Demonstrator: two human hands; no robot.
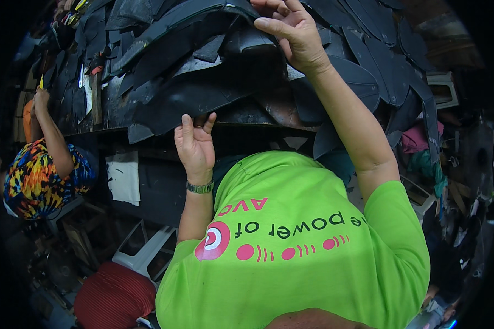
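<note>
Nearest, 6 o'clock: lime-green shirt with pink and black print. Out at 7-8 o'clock, red ribbed fabric beside a white plastic stool.

Just off centre toward 10: left hand, metal-band watch at wrist, palm up, thumb and fingertips well parted. Tips right at lower edge of dark curved panel; can't tell if bearing any weight.

Panel location: inner 11 o'clock, lying across near edge of worktable, narrow end toward 10.

Between 12 and 1: right hand, thumb held off from curled fingers, tips partly cut off at top. Close to upper end of long arched panel; can't tell if gripping.

Progress, by the look: shapes already cut; seam-like lines on black panels at 2 o'clock, so probably part-worked. Dark curved panel apparently loose, joined to nothing visible. Many others loose in the heap too; share left uncountable.

Farther, near 3: pink cloth. At 9: white sheet below table edge, then co-worker in tie-dye shirt, hand raised toward 10.
</note>
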